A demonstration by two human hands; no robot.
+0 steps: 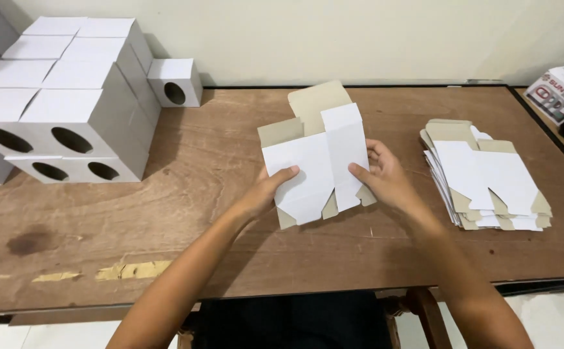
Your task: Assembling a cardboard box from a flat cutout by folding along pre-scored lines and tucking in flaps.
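Observation:
Both hands hold a flat white cardboard box blank with grey-brown inner flaps, just above the wooden table. My left hand grips its lower left edge, thumb on the white face. My right hand grips its right side, thumb pressed on a folded panel. To the right lies a stack of more flat blanks.
A pile of folded white boxes with oval holes fills the table's back left, and a single small box stands next to it. A printed carton sits at the far right edge. Yellow tape marks lie near the front edge.

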